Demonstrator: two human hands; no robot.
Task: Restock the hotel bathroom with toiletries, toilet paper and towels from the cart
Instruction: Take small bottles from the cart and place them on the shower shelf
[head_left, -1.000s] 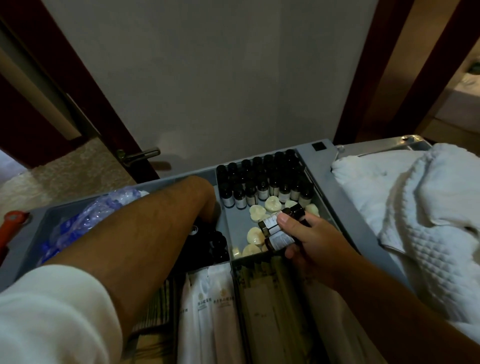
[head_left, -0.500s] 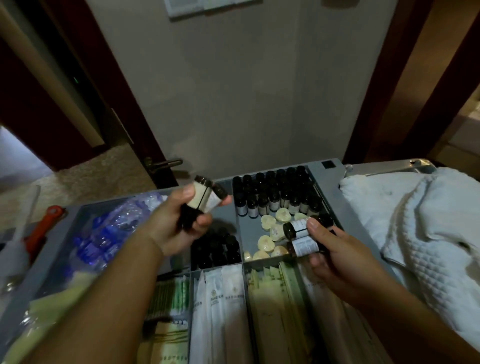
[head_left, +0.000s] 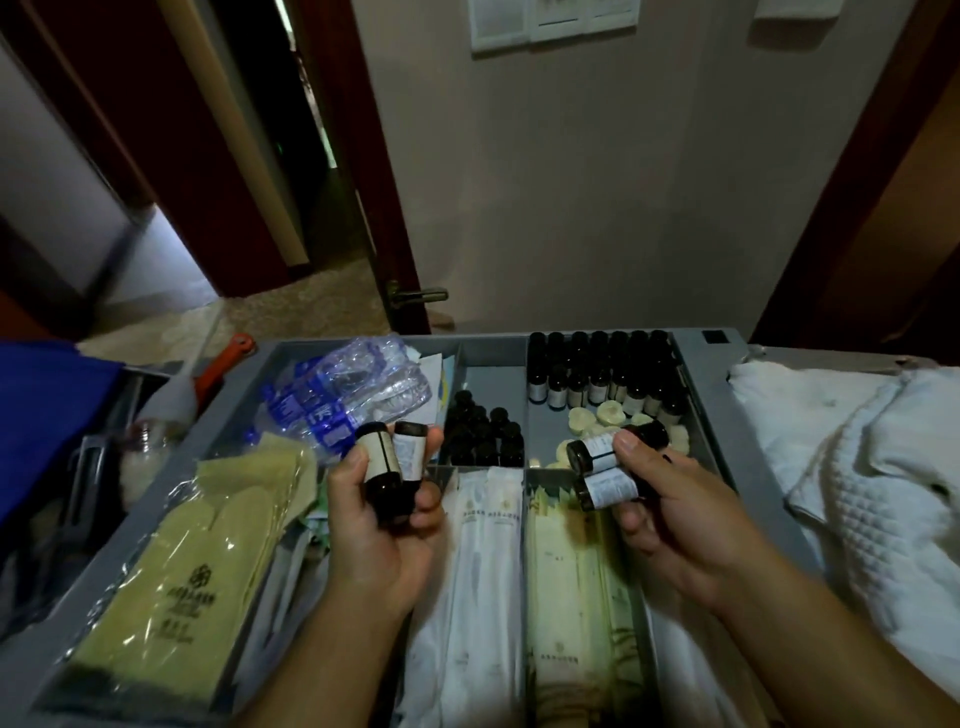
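My left hand (head_left: 382, 525) grips two small dark toiletry bottles (head_left: 390, 462) with pale labels, held upright above the grey cart tray (head_left: 722, 447). My right hand (head_left: 670, 514) holds two more labelled dark bottles (head_left: 605, 470), lying sideways over the tray's right compartments. Rows of the same dark bottles (head_left: 602, 371) stand in the back right compartment, with pale round soaps (head_left: 597, 418) in front of them. Another cluster of dark bottles (head_left: 483, 434) fills the middle compartment. White towels (head_left: 852, 462) lie piled on the cart's right side.
Wrapped water bottles (head_left: 337, 395) lie at the tray's back left. Yellow-green packets (head_left: 192, 561) fill the left, white sachets (head_left: 483, 561) and cream packets (head_left: 566, 587) the front compartments. A red-handled tool (head_left: 223, 364) leans at left. A dark wooden door with a handle (head_left: 415, 296) stands behind.
My left hand came out of the middle compartment with two bottles and lifted them toward me. My right hand stayed over the tray with its bottles. The view tilted up.
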